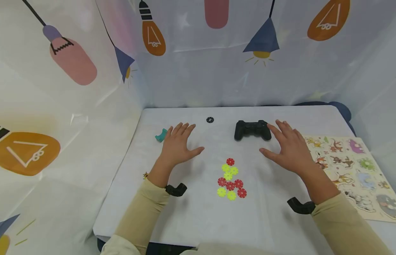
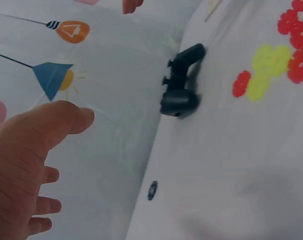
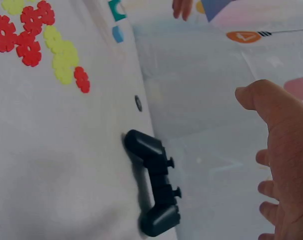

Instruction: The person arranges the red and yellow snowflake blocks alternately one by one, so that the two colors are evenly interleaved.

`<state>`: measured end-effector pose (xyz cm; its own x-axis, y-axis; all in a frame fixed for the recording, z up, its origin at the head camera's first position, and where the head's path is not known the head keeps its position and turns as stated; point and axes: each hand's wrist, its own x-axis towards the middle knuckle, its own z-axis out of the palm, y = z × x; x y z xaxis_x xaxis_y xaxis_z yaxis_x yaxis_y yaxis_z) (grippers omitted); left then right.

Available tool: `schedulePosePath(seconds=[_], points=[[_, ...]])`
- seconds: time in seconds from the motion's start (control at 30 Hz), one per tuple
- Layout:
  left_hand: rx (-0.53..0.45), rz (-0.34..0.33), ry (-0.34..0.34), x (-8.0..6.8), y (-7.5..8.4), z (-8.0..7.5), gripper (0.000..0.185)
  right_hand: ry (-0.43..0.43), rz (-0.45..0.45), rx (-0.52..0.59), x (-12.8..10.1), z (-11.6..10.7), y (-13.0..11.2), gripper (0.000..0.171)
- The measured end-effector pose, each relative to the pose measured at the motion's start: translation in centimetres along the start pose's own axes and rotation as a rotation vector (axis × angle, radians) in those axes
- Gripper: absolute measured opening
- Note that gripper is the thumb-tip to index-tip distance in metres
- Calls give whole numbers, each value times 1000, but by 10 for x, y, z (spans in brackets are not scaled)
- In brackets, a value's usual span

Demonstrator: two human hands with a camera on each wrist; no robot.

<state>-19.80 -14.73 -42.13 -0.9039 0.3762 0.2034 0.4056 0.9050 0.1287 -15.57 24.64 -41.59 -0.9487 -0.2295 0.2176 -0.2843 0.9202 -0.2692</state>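
My left hand (image 1: 178, 147) hovers over the left part of the table, fingers spread and holding nothing. Just beyond its fingertips a teal piece (image 1: 161, 135) lies partly hidden by the hand. On the right, my right hand (image 1: 290, 148) is likewise spread and holds nothing, its fingertips close to a black game controller (image 1: 252, 130). Between the hands lies a group of flower-shaped plastic discs, some red (image 1: 230, 186) and some yellow (image 1: 228, 176). A small black disc (image 1: 210, 120) sits near the far edge. In the right wrist view a blue piece (image 3: 117, 34) shows beside the teal one.
An animal picture puzzle board (image 1: 354, 173) occupies the right side of the table (image 1: 198, 219), partly behind the right forearm. A printed curtain (image 1: 198, 78) with lamp pictures hangs behind and to the left. A dark rounded object (image 1: 341, 110) shows past the far right corner.
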Motion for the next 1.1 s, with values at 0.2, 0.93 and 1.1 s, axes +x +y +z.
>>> schedulePosePath(seconds=[0.2, 0.93, 1.1], points=[[-121, 111, -26, -7, 13, 30, 76, 33, -6, 35, -3, 13, 2, 91], [-374, 457, -130, -36, 54, 116, 25, 130, -9, 130, -18, 41, -1, 79], [-368, 406, -119, -37, 52, 116, 20, 137, -24, 153, -22, 51, -2, 76]])
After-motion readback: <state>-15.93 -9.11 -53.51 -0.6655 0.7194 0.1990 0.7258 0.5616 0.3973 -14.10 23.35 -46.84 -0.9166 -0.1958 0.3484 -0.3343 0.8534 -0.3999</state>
